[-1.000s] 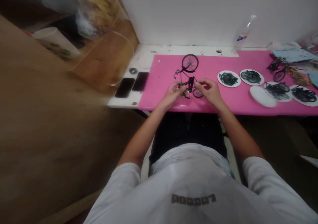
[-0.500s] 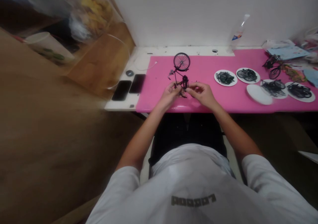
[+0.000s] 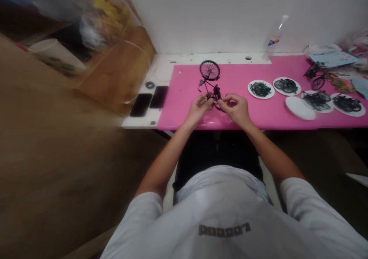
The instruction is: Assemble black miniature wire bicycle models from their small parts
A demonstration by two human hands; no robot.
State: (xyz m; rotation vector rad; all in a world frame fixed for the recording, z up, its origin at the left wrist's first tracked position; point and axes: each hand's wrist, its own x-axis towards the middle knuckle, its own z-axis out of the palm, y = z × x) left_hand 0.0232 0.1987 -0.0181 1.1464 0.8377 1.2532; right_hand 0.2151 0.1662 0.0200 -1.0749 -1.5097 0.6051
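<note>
On the head cam, I had the small black bicycle (image 3: 217,92) near the front edge of the pink-covered table (image 3: 184,115), its wheel (image 3: 209,70) toward the back edge. My guess: turned like that so the crank end sat right between both hands. Plates (image 3: 249,89) of dark pieces (image 3: 260,89) sat toward the right end, probably to keep stuff sorted and reachable. Left hand (image 3: 199,109) was half curled, thumb and fingers pinching the frame. Right hand (image 3: 238,107) pinched the crank end; couldn't tell if it also had a tiny part.
</note>
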